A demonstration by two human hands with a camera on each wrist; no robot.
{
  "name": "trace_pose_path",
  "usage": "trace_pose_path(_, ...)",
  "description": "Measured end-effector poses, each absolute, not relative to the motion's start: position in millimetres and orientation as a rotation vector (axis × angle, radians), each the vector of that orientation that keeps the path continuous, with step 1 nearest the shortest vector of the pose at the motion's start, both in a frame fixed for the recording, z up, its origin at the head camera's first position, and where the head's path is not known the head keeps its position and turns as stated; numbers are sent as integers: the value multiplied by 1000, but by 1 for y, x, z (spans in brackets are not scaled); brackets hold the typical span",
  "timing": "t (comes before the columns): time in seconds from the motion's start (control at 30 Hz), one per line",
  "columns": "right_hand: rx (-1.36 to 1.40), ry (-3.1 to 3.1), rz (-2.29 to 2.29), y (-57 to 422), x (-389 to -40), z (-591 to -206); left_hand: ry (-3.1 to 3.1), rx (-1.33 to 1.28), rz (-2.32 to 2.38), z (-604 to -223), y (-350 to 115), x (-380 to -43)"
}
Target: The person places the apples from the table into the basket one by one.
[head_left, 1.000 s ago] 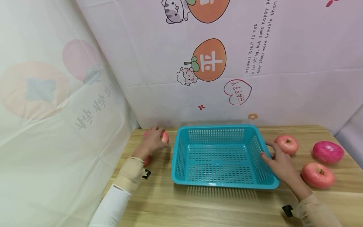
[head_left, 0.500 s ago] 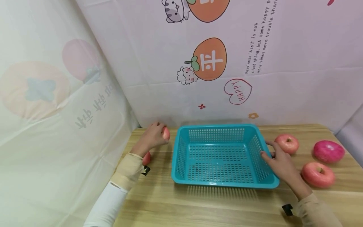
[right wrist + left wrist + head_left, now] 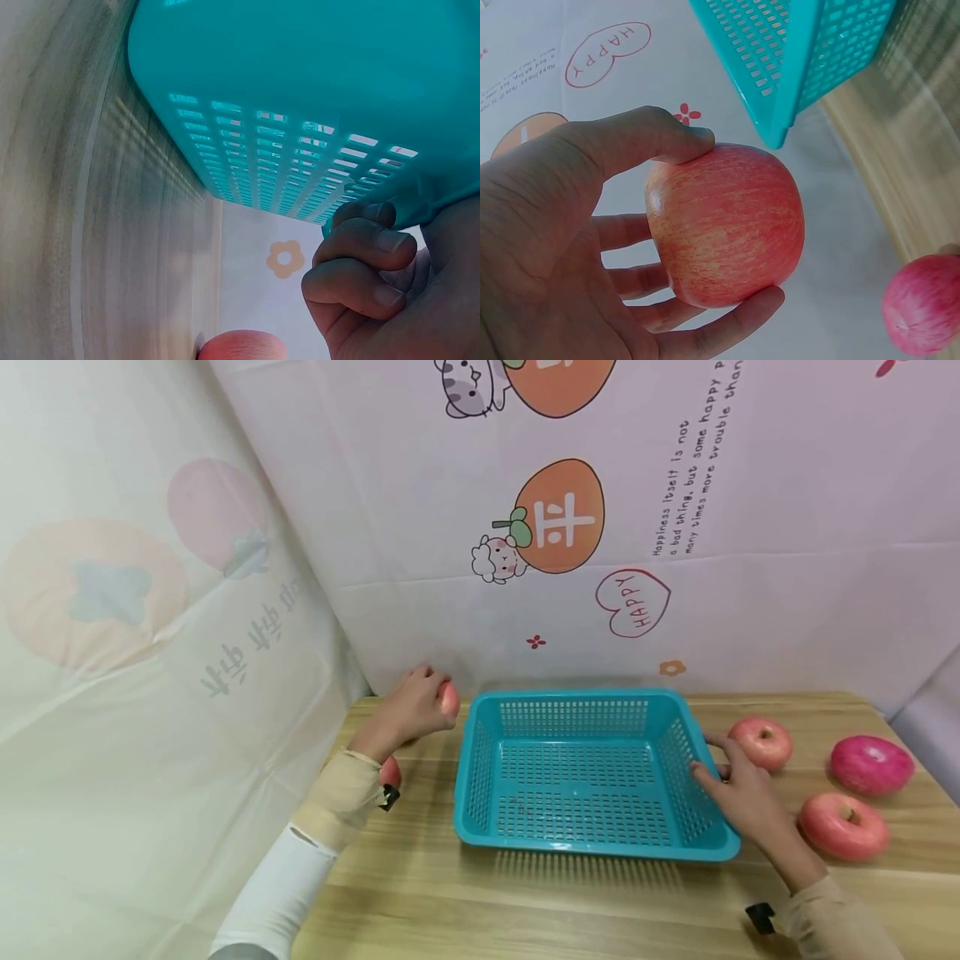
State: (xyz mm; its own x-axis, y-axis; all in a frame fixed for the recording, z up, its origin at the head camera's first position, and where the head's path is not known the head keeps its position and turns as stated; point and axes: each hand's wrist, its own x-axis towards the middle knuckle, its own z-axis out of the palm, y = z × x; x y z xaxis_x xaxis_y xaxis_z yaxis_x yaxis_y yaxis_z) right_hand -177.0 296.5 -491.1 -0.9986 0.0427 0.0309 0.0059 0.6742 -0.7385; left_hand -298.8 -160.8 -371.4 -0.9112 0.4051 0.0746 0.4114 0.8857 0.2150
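Head cam first: white printed cloth backdrop (image 3: 420, 618), pale wood-grain tabletop (image 3: 420, 885), then a teal rectangular perforated plastic basket (image 3: 585, 848) sitting mid-table. Right hand (image 3: 742, 789) grips its rim at 3 o'clock and hasn't really budged. What's new is the left hand (image 3: 416, 703) out at 10 o'clock: over the last second it's crept up and slightly toward the basket, fingers and thumb round a shiny pinkish-red apple (image 3: 448, 700). Left wrist cam has cloth behind that apple, so I'd call it off the table, lift done, but it's just outside the basket wall. Also around: two more round pinkish-red apples (image 3: 843, 827) and a glossy magenta oval fruit (image 3: 872, 765) toward 3 o'clock, plus a half-hidden red fruit (image 3: 390, 772) at 9.
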Motion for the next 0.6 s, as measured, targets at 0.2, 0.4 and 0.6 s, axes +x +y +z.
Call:
trace_pose_path(0.2,-53,-2841,1265,297,-177,-492,-3025,-664,-335,-366,-152,-298)
trace_pose_path(0.4,-44,-2829,1262,297,-178,-492,-3012,-713,-343,-363,-144,-296)
trace_pose_path(0.6,-33,-2826,1255,298,-179,-493,-2996,-762,-316,-361,-136,-297)
